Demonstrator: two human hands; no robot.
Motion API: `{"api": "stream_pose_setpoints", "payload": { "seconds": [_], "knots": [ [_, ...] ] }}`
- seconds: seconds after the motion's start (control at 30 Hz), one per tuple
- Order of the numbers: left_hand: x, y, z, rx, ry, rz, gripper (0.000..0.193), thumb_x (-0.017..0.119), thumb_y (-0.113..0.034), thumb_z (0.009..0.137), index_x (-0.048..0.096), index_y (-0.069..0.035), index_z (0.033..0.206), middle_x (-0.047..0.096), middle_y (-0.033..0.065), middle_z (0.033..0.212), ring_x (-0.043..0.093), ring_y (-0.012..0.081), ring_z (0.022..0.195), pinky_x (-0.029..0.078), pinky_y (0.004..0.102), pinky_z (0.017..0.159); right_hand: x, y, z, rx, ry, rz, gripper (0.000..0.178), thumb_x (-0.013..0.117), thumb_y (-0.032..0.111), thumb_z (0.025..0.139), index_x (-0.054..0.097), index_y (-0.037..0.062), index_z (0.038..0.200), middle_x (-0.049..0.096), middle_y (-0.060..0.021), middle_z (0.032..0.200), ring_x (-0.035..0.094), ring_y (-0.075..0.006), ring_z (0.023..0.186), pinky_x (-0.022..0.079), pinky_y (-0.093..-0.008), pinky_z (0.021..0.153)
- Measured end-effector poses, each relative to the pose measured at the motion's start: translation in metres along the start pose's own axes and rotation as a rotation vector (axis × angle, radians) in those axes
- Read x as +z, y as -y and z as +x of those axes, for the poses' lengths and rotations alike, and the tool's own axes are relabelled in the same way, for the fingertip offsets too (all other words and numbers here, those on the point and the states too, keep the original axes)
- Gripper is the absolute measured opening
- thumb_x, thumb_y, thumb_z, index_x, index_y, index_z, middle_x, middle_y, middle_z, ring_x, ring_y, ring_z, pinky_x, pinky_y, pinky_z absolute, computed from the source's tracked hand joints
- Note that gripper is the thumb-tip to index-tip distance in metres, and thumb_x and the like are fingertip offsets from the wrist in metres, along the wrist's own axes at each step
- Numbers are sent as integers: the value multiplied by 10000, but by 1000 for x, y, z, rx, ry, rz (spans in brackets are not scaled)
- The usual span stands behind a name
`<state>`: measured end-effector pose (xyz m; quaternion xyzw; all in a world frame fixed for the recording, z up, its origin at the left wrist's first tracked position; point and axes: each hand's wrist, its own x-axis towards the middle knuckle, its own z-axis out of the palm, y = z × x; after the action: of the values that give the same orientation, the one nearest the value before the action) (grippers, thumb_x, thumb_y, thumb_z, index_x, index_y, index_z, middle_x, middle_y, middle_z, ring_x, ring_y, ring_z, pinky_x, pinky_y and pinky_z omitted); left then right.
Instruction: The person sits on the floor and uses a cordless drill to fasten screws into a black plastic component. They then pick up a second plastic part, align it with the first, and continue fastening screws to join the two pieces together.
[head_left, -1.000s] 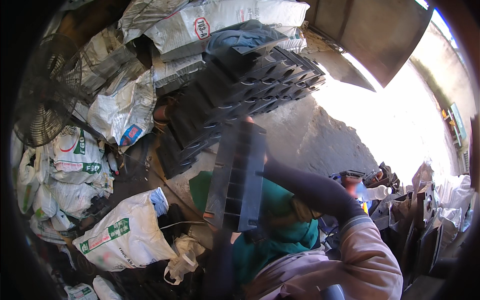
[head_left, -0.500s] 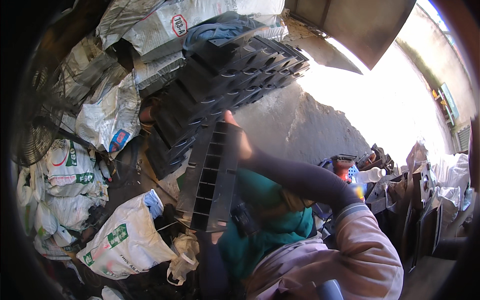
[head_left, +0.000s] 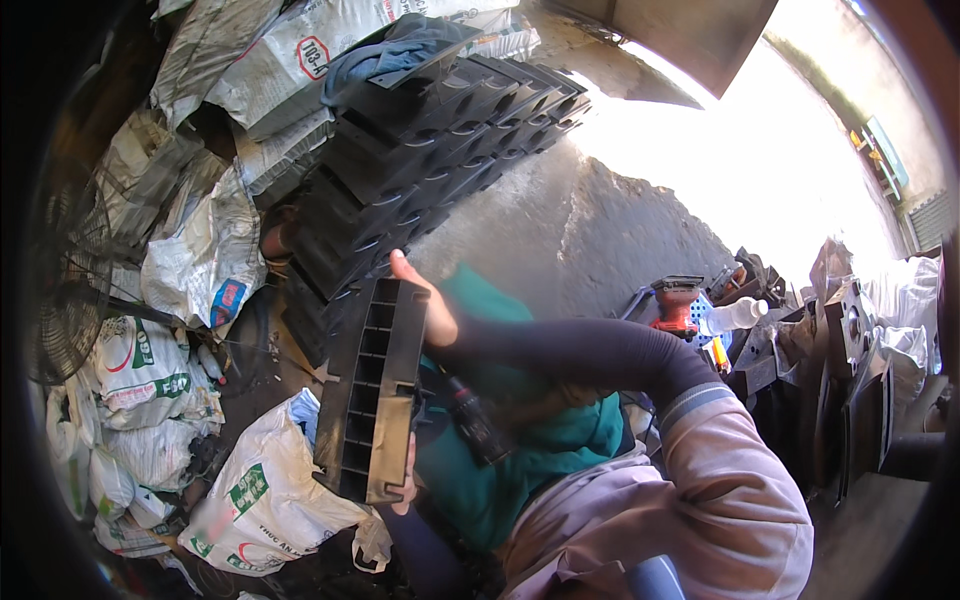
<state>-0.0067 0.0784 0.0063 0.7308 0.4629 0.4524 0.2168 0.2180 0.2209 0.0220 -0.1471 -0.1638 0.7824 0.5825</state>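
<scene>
I hold a long black ribbed plastic panel (head_left: 372, 385) upright in front of me with both hands. My right hand (head_left: 428, 300) grips its top right corner, the dark sleeve stretching back to the right. My left hand (head_left: 404, 487) clasps its lower edge, mostly hidden behind the panel. Just beyond the panel's top lies a leaning stack of similar black panels (head_left: 420, 130) with a blue cloth (head_left: 400, 45) draped on it. A green cloth (head_left: 530, 440) and a dark tool handle (head_left: 472, 420) lie over my lap.
White woven sacks (head_left: 260, 490) pile up on the left and at the back. A standing fan (head_left: 70, 290) is at the far left. A red power tool (head_left: 676, 305), a plastic bottle (head_left: 735, 315) and dark metal parts (head_left: 850, 370) sit on the right. Sunlit concrete floor (head_left: 760, 170) lies behind.
The panel has moved left and away from me, toward the stack. My right hand has slid up to its top corner, and the view has tilted down slightly.
</scene>
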Motion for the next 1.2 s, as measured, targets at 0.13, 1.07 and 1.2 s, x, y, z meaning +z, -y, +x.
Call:
{"api": "stream_pose_setpoints", "payload": {
  "seconds": [0.13, 1.07, 1.2],
  "knots": [
    [-37, 13, -18, -44, 109, 64, 417, 763, -148, 822, 622, 34, 1169, 645, 154, 1180, 633, 227, 1046, 502, 325, 863, 12, -9, -8, -43, -100, -217, 673, 339, 628, 978, 656, 36, 933, 657, -26, 832, 593, -118, 757, 469, -273, 736],
    [15, -58, 0, -194, -198, -513, 671, 800, -214, 780, 448, 15, 1304, 600, 145, 1154, 595, 194, 1030, 502, 339, 868, -103, 6, -4, 161, 348, 20, 626, 360, 577, 990, 530, 47, 1277, 601, -93, 1208, 599, -207, 1068, 518, -352, 909],
    [29, -54, 18, -182, -273, -643, 709, 806, -223, 774, 424, 12, 1323, 593, 144, 1150, 589, 190, 1028, 502, 341, 868, -138, 13, 18, 11, 294, -338, 590, 348, 534, 1011, 508, 47, 1303, 587, -98, 1227, 589, -205, 1088, 510, -346, 935]
  ]
}}
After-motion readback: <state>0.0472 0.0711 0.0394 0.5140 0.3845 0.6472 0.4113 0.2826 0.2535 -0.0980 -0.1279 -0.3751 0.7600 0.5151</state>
